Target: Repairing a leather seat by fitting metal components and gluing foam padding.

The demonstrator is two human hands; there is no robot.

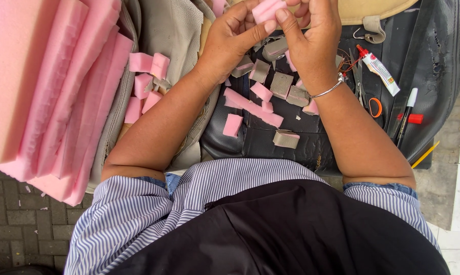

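My left hand [233,35] and my right hand [311,30] meet at the top of the view, both pinching one small pink foam block [267,9]. A thin metal bangle [330,88] circles my right wrist. Below the hands, several small foam pieces lie on a black leather seat cushion [271,142]: some pink, such as a long strip [253,107] and a square [233,125], some faced with grey material [286,138].
Thick pink foam sheets [41,97] are stacked at the left, with cut pink blocks [148,76] beside them on a beige cushion [174,30]. At the right lie a glue tube [379,70], orange-handled scissors [373,106] and a marker pen [406,116]. Paving bricks show at lower left.
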